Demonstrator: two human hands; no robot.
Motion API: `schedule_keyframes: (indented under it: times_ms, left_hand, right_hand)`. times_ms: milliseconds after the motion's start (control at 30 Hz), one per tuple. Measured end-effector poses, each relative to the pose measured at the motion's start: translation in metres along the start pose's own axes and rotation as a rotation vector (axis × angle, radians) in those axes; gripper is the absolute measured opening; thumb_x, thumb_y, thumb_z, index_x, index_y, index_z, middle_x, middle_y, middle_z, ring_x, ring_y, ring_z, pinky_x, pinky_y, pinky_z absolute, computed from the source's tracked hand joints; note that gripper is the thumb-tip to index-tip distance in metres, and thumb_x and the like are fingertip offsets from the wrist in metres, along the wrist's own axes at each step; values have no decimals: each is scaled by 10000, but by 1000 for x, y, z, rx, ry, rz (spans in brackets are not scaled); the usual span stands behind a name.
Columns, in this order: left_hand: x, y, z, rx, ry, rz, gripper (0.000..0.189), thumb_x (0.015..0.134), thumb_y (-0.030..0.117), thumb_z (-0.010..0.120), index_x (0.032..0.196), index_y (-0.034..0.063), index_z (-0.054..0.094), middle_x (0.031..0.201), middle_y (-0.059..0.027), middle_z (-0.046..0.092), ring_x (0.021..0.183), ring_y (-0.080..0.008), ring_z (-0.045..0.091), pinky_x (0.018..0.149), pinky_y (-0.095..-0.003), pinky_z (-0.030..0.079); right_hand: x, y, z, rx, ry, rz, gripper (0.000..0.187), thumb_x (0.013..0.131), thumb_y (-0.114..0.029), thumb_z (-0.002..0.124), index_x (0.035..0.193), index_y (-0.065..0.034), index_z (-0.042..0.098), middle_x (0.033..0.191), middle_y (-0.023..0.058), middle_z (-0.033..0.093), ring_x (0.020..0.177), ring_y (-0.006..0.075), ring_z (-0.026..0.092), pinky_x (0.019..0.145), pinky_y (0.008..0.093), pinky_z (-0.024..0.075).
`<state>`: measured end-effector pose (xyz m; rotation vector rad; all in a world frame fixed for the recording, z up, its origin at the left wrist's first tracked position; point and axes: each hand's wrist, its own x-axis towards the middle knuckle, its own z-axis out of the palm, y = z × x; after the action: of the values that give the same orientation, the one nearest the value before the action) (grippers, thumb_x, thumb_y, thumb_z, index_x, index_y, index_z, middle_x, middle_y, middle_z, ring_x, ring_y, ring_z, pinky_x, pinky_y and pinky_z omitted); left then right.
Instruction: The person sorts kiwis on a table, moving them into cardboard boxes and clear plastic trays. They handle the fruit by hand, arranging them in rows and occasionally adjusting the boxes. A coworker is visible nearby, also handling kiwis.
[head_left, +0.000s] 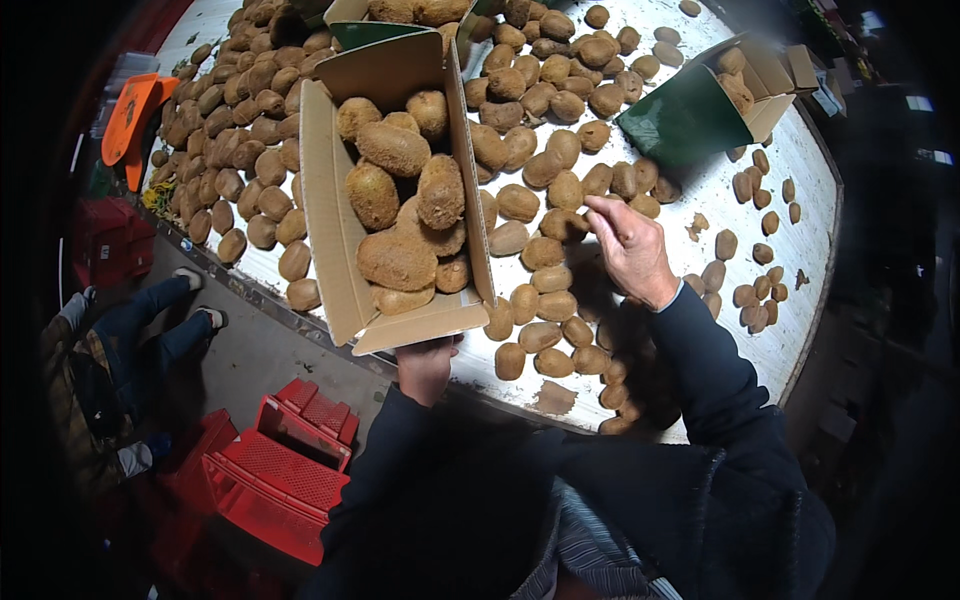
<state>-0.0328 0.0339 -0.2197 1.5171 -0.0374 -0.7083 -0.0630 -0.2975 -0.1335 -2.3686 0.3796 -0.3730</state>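
My left hand (426, 369) is under the near end of an open cardboard box (330, 217), holding it above the white table (780, 300). Several kiwifruit (393, 148) lie inside the box, with a dark gap among them. My right hand (634, 247) reaches over the table to the right of the box. Its thumb and index finger are close together beside a brown kiwifruit (562, 224); whether they touch or grip it cannot be told. Loose kiwifruit (517, 202) spread around that hand, and a denser heap of kiwifruit (262, 112) lies left of the box.
A green cardboard box (686, 116) with kiwifruit stands at the back right. Another filled box (345, 11) is at the top. An orange plastic scoop-like object (129, 120) sits at the left edge. Red crates (277, 472) stand on the floor near a person (112, 367) at lower left.
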Motion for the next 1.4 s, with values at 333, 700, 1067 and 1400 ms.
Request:
schedule_keyframes:
  times_ms: [333,700,1067,1400]
  left_hand:
    - [5,33,-12,-78,319,-91,288,1027,185,604,1249,1,584,1042,-126,686,773,-204,701,530,-315,599]
    - [-7,41,27,38,103,-204,277,1024,202,629,1215,3,612,973,-89,679,754,-150,665,574,-266,558]
    - [-28,36,125,151,-152,-185,212,1040,178,604,1176,15,619,975,-76,685,783,-148,675,610,-269,556]
    - [-68,16,156,282,-55,-111,206,1032,203,622,1151,35,632,990,-56,709,819,-143,686,607,-244,535]
  right_hand:
    - [-25,-81,45,302,-72,-315,376,957,-127,659,1312,-24,586,869,127,714,702,242,708,614,367,584]
    - [-124,-34,14,151,65,-148,256,891,-118,709,1115,-13,644,846,146,702,764,328,703,681,423,545]
    - [-274,70,-80,-267,188,183,196,981,-135,595,1076,15,679,903,140,712,833,233,681,786,392,530]
    - [-344,135,-147,-259,314,434,197,928,-108,672,1084,12,669,1023,149,682,980,338,637,861,427,517]
